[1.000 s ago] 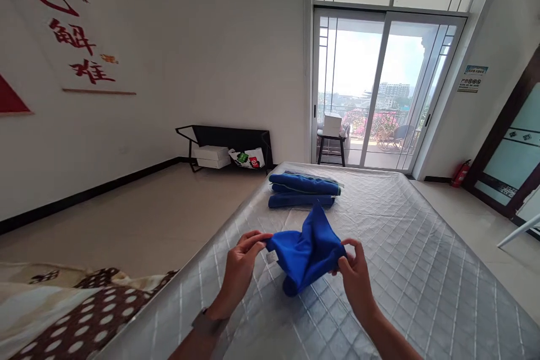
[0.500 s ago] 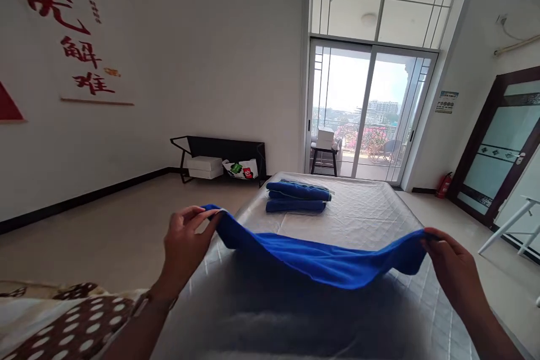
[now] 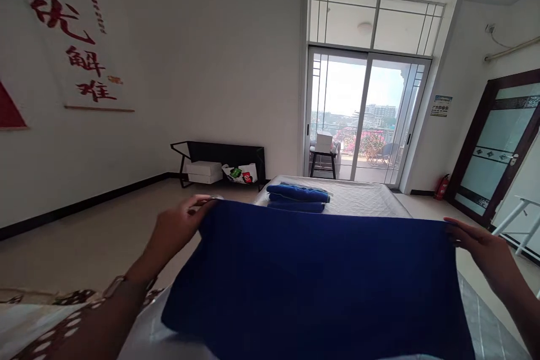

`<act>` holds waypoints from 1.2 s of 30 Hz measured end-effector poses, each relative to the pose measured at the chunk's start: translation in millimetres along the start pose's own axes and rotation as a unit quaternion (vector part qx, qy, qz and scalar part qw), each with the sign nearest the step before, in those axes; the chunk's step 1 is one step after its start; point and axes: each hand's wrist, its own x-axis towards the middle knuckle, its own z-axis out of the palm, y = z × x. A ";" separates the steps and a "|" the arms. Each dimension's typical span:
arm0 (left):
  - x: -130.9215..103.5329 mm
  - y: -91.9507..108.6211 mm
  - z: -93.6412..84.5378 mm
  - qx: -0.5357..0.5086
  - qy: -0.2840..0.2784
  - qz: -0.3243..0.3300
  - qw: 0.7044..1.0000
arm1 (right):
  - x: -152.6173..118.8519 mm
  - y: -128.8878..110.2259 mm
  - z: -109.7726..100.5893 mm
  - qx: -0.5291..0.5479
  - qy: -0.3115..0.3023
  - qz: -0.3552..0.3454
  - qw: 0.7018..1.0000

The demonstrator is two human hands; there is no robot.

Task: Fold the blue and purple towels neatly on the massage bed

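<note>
Above the near end of a silvery bed point(image 3: 485, 315), a person spreads a dark blue cloth point(image 3: 329, 281) between two bare hands. The left hand point(image 3: 179, 225) has thumb and fingers pinched together on its upper left corner; the right hand point(image 3: 481, 242) pinches the upper right corner. The wide hold seems meant to draw the top edge nearly straight and let the rest hang flat, without bunching. The cloth's lower part runs out of view, so whether it touches the bed cannot be told.

Beyond it, on the bed, a stack point(image 3: 298, 194) of folded blue cloths sits apart, probably to leave the near end free for spreading.

The bed's cover is pale and shiny, with quilted lines at lower right. A spotted blanket point(image 3: 76, 320) lies at lower left. Against the far wall, a black bench point(image 3: 223, 149) shelters white boxes point(image 3: 204, 172) and a printed bag point(image 3: 240, 173). Sliding glass doors point(image 3: 367, 112) let in daylight; a red extinguisher point(image 3: 442, 187) stands to their right. A scroll point(image 3: 88, 67) with red characters hangs at left.
</note>
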 end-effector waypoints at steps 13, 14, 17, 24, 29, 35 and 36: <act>45.9 7.8 5.4 -0.084 0.115 0.108 0.984 | 50.3 -6.8 23.1 0.109 0.049 -0.081 0.989; 33.5 -0.6 9.2 -0.100 0.116 0.116 0.981 | 45.3 -0.6 21.2 0.106 0.053 -0.078 0.990; -13.7 -30.6 36.5 -0.116 0.076 0.130 0.982 | 23.8 32.4 18.1 0.084 0.036 -0.042 0.995; -107.3 -67.4 113.8 -0.150 -0.217 0.077 0.962 | -23.7 129.1 27.1 -0.077 -0.109 0.030 0.991; -121.5 -75.6 112.6 -0.142 -0.231 0.055 0.961 | -35.1 157.4 25.4 -0.189 -0.061 -0.035 0.979; -130.8 -88.5 97.4 -0.132 -0.206 0.016 0.970 | -41.9 172.3 14.5 -0.194 -0.022 -0.059 0.979; -133.3 -87.8 93.5 -0.125 -0.210 0.013 0.970 | -44.9 175.6 13.1 -0.197 -0.016 -0.063 0.978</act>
